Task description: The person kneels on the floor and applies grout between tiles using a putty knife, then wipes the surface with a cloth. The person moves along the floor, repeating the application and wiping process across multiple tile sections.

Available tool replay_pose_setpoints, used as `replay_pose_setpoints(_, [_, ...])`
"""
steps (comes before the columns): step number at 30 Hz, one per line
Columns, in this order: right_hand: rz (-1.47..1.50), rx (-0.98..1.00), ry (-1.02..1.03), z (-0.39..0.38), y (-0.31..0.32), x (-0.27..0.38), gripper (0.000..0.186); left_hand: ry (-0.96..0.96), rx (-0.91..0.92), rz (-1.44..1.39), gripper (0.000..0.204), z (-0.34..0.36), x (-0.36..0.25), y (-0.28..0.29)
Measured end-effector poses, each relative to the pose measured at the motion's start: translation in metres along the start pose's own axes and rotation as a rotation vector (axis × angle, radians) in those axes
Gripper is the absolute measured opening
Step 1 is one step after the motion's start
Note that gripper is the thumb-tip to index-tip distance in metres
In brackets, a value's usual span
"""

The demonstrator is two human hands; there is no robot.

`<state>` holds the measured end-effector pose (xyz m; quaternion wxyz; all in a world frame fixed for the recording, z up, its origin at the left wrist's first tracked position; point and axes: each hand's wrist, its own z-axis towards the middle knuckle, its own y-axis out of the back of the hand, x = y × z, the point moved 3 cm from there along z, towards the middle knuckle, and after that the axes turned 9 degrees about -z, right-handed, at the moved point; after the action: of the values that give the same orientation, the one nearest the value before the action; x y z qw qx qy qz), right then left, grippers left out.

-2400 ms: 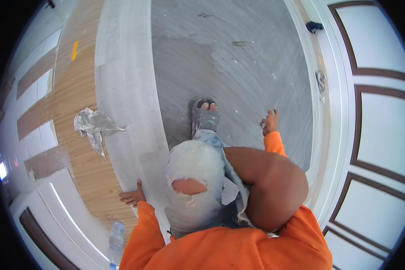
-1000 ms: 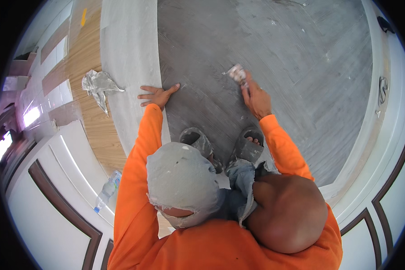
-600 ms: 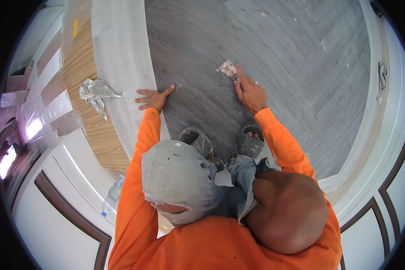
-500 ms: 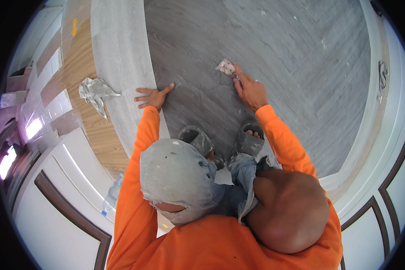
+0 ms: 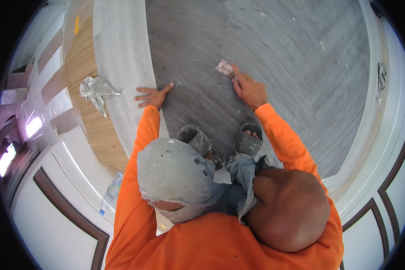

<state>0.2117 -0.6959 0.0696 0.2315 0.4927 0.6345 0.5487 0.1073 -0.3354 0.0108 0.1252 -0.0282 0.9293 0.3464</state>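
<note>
I crouch on a grey herringbone floor. My left hand rests flat with fingers spread across the inner edge of a pale grey plank strip and onto the darker floor. Ahead and right of it, my right hand grips a small smeared scraper, its pinkish-white blade on or just over the herringbone surface. Between my arms are my torn pale jeans and dusty grey slides.
A crumpled stained cloth lies on wood-look boards at left. A plastic bottle stands or lies by my left arm. Panelled white surfaces curve along both lower sides; a looped grey item sits at the right edge.
Since the oldest frame, my left hand has moved forward along the pale strip and my right hand inward with the scraper. Over the last half second the scraper has barely shifted.
</note>
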Motion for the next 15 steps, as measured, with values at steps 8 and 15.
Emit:
replay_pose_setpoints(8, [0.053, 0.006, -0.072, -0.0021, -0.0019, -0.0006, 0.056, -0.016, -0.029, 0.018, 0.174, -0.0007, -0.0013, -0.0001])
replay_pose_setpoints(15, [0.09, 0.007, -0.074, -0.0011, -0.0004, -0.0036, 0.058, -0.023, -0.003, -0.001, 0.176, 0.003, 0.0001, -0.0013])
